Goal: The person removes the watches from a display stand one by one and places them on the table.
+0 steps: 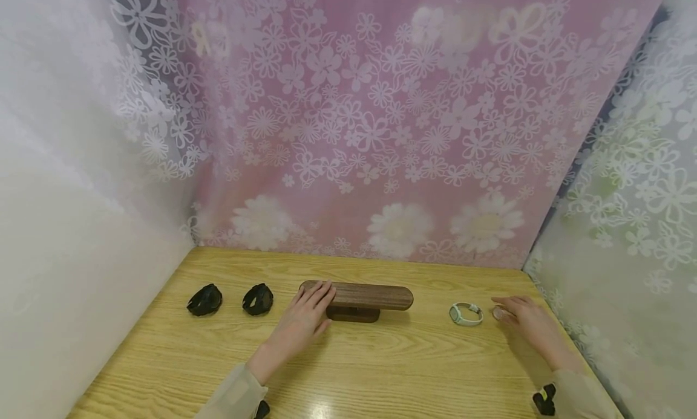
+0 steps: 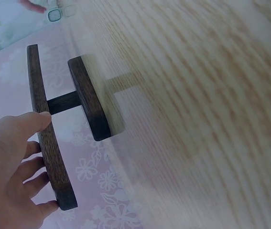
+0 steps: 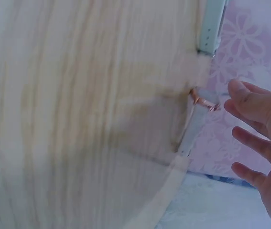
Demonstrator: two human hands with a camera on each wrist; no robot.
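A dark wooden T-shaped stand (image 1: 376, 296) with a rounded bar on a short post and base stands on the table. My left hand (image 1: 305, 316) holds the left part of its bar. In the left wrist view, the thumb lies on one side of the bar (image 2: 54, 157) and the fingers on the other. At the right, my right hand (image 1: 530, 322) reaches toward a small watch with a white band and rose-gold case (image 3: 192, 114). Its fingers (image 3: 250, 138) are spread and apart from the watch in the right wrist view. Left of this hand lies a pale green watch (image 1: 471, 322).
Two black looped objects (image 1: 205, 299), resembling watches, sit at the left of the wooden table (image 1: 414, 370). A pink flowered curtain (image 1: 348, 135) hangs behind the table. White cloth (image 1: 71, 225) borders the left side and a flowered cloth (image 1: 642, 237) the right.
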